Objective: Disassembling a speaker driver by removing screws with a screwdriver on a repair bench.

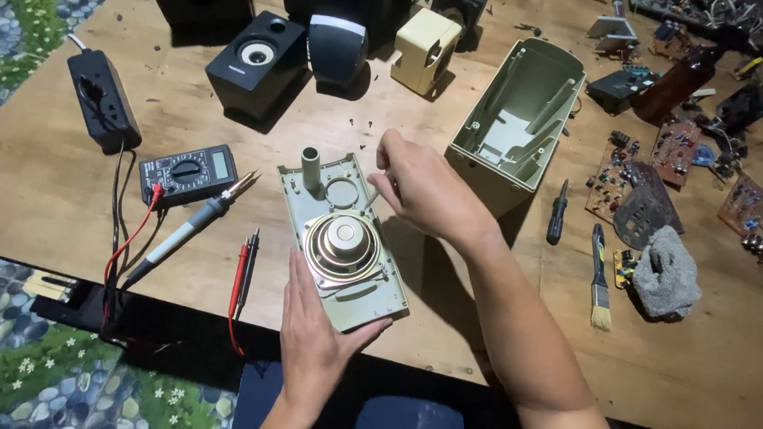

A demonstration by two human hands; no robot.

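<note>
A pale green speaker front panel [375,302] lies flat on the wooden table [38,195], with a round speaker driver [341,242] mounted on it and a short tube [311,168] standing at its far end. My left hand [314,329] grips the panel's near left edge. My right hand [419,185] hovers over the panel's far right side, fingers pinched on a small thin thing, perhaps a screw; I cannot tell what. The empty speaker housing [523,114] lies open to the right.
A multimeter [188,173] with red and black probes [245,268], a soldering iron [195,221] and a power strip [102,100] are at left. Small speakers [257,64] stand behind. A screwdriver [558,210], brush [600,282], grey sponge [665,272] and circuit boards [674,146] lie right.
</note>
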